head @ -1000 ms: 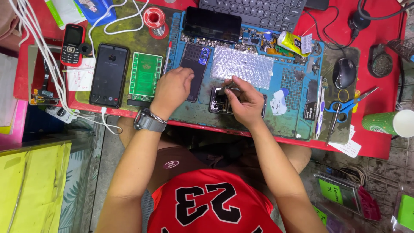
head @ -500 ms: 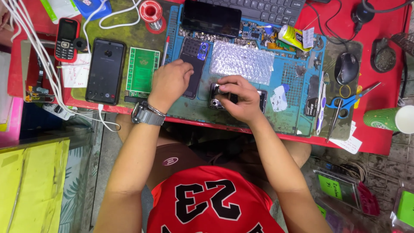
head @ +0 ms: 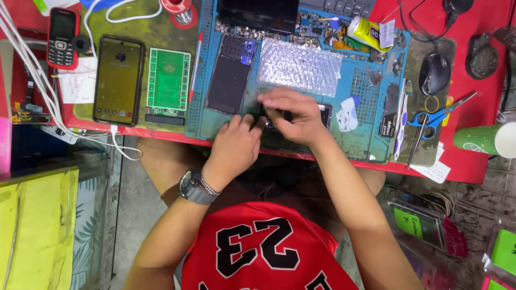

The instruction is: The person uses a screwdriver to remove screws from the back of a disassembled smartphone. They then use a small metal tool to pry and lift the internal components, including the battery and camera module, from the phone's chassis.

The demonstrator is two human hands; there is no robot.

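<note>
Both my hands meet over a small dark device (head: 324, 114) lying on the blue repair mat (head: 371, 145), near its front edge. My right hand (head: 294, 115) covers most of the device from above, fingers curled on it. My left hand (head: 235, 147), with a metal wristwatch, grips the device's left end with its fingertips. Only the device's right end shows. A dark phone back cover (head: 230, 75) with a blue camera module lies on the mat just beyond my left hand. A piece of bubble wrap (head: 299, 67) lies beyond my right hand.
Left of the mat lie a green circuit board (head: 168, 86), a black smartphone (head: 118, 80) on a white cable and a red keypad phone (head: 63, 29). To the right are blue-handled scissors (head: 438, 115), tweezers (head: 416, 142), a mouse (head: 434, 72) and a green paper cup (head: 486, 139). A yellow glue tube (head: 368, 32) lies at the mat's far edge.
My left hand has come down off the back cover toward the mat's front edge and now meets my right hand on the small device. The view has shifted closer.
</note>
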